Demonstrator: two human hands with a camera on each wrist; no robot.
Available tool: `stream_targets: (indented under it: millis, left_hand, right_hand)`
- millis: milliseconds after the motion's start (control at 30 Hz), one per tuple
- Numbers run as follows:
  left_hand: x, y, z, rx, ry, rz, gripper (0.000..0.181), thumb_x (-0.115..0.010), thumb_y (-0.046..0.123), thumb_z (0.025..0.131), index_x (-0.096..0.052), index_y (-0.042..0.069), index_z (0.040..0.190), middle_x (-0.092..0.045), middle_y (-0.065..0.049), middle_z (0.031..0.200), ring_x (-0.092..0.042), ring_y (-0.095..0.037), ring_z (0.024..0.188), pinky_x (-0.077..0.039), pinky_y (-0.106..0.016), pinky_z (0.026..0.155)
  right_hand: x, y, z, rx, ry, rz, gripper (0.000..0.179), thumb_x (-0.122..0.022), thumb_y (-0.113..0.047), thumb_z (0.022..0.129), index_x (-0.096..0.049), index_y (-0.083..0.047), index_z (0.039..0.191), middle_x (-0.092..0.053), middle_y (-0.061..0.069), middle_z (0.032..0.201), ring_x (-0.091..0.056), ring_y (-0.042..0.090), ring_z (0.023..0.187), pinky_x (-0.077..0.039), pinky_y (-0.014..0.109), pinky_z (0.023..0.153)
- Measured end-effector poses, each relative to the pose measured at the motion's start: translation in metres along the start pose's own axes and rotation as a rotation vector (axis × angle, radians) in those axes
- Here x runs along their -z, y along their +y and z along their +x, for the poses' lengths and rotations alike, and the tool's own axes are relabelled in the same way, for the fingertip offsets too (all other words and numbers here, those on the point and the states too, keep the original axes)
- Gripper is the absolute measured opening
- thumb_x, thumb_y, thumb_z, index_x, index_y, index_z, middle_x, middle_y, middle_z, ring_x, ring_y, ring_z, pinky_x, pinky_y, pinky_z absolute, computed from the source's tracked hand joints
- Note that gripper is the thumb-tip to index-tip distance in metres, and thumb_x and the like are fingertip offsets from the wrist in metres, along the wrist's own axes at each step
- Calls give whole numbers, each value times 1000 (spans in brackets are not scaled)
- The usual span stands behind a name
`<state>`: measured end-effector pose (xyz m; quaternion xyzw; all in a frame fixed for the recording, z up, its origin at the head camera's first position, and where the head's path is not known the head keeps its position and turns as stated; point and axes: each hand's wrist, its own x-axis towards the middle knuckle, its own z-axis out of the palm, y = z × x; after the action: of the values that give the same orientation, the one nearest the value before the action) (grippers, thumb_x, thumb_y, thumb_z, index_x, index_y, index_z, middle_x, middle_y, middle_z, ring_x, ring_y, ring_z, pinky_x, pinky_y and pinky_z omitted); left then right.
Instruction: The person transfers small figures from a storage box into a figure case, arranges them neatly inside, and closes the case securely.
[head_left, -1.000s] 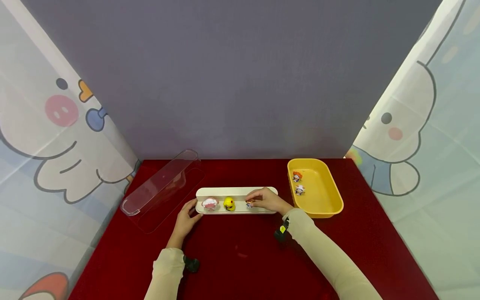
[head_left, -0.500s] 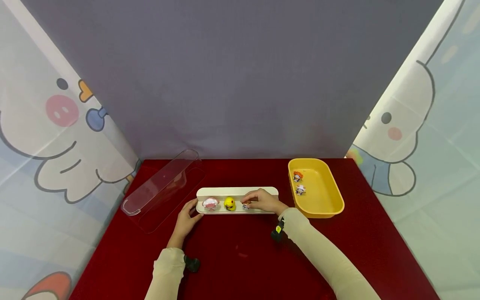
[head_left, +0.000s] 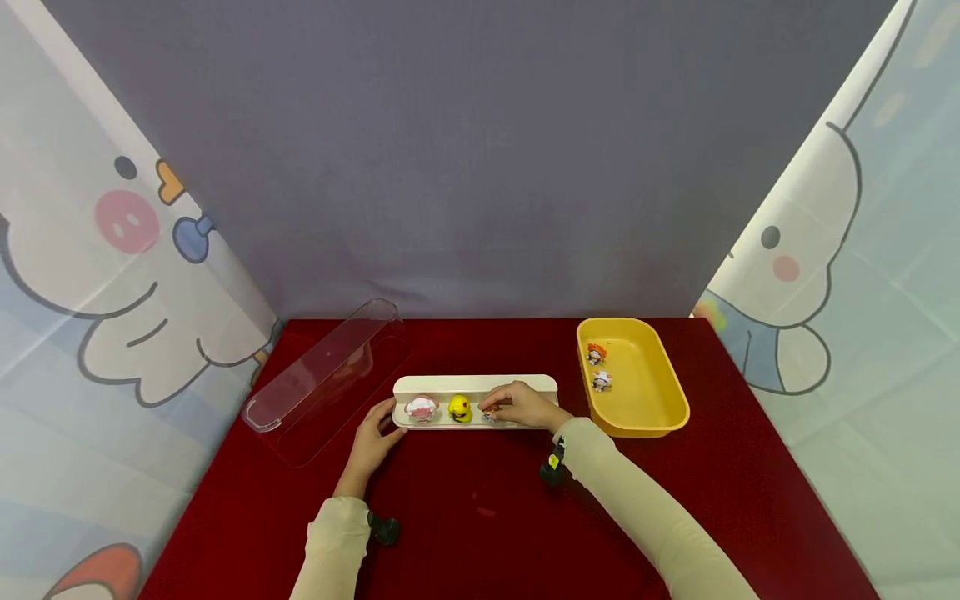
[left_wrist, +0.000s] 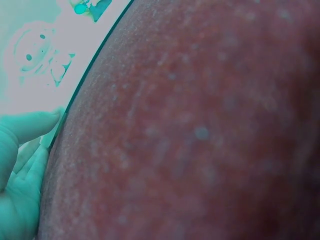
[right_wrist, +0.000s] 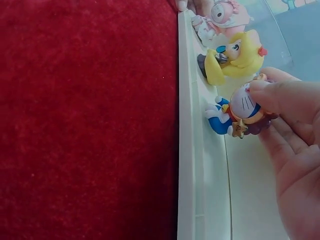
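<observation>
A long white stepped display base (head_left: 517, 383) lies across the middle of the red table. My left hand (head_left: 371, 442) grips its left end, thumb at the front edge. On the lower step stand a pink-and-white figurine (head_left: 422, 408) and a yellow-hooded figurine (head_left: 460, 407). My right hand (head_left: 522, 406) pinches a small blue-and-white cat figurine (right_wrist: 245, 102) by its head, between thumb and fingers. It has whiskers and a gold star, and is right over the lower step beside the yellow one. In the left wrist view, the red cloth fills most of the picture.
A yellow tray (head_left: 637, 387) stands at the right, with an orange-haired figurine (head_left: 596, 354) and a white-topped figurine (head_left: 602, 381) along its left side. A clear plastic cover (head_left: 322, 367) lies slanted at the left. A grey wall (head_left: 480, 167) rises behind the table.
My right hand has shifted slightly left along the base with the cat figurine, bringing it nearer the yellow-hooded one. The left hand keeps its place at the left end.
</observation>
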<state>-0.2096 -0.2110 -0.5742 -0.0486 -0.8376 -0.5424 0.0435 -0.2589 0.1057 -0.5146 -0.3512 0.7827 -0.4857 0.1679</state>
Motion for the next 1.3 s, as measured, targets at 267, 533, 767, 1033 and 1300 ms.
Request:
stream_targets:
  millis: [267,533,767,1033,1300]
  left_hand:
    - [1,-4,0,11,-2,-13,64,-70,-8,78,-42,-8,136,-40,-26,139,-41,-41,127,-40,-46,105]
    - [0,-4,1,3,8,-7,63,-70,-9,78,-44,-9,135,-41,-27,138,-42,-41,127,-41,-47,104]
    - [0,-5,1,1,11,-16,64,-71,-8,77,-44,-8,135,-41,-26,138,-41,-42,127,-40,-47,105]
    - [0,-4,0,6,13,-13,63,-70,-9,78,-45,-8,135,-41,-26,138,-42,-41,127,-40,-46,105]
    - [0,-3,-1,7,10,-18,64,-71,-8,78,-43,-7,136,-40,-26,139,-41,-42,127,-39,-46,106]
  right_hand:
    - [2,-20,-3,25,-16,-1,21,-60,11,85,-65,14,106,-63,25,112,-60,37,105,-52,41,93]
    - [5,-30,-4,32,-16,-71,21,-61,8,86,-65,12,107,-64,23,111,-60,36,106,-52,41,93]
    - [3,-21,-3,50,-3,-89,23,-61,8,86,-65,12,108,-64,24,111,-60,36,106,-52,42,92]
    - [-5,12,2,51,57,-115,23,-62,2,88,-67,3,110,-66,14,112,-62,28,105,-54,33,90]
    - [-6,17,0,86,115,-106,24,-64,1,87,-69,0,110,-66,12,114,-62,24,105,-55,27,87]
